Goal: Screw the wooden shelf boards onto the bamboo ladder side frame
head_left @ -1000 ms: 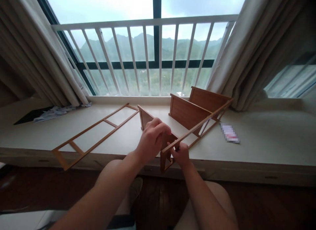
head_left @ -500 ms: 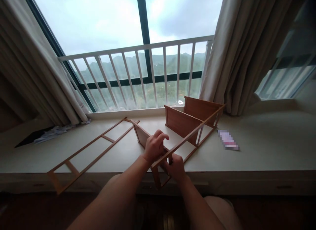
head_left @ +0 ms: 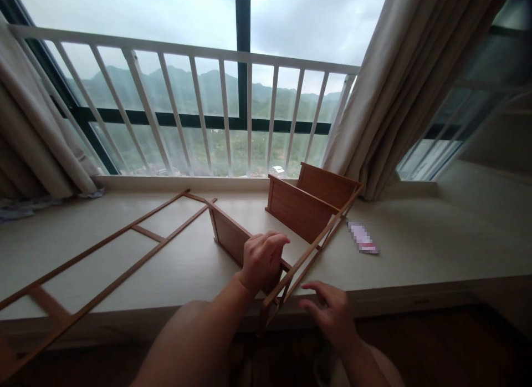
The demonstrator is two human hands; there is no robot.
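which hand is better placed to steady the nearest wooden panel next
Probably the left hand: it is at the near end of the wooden panel, while the right hand is open and apart, across the ladder-like frame between them.

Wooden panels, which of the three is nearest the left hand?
The leftmost panel, whose near end is at the left hand; the middle panel and rear panel stand farther away.

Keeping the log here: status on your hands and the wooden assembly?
Left hand over near panel, grip unclear. Right hand open, right of wooden assembly, not touching. Ladder-like frame lies left; nothing seen blocking right hand.
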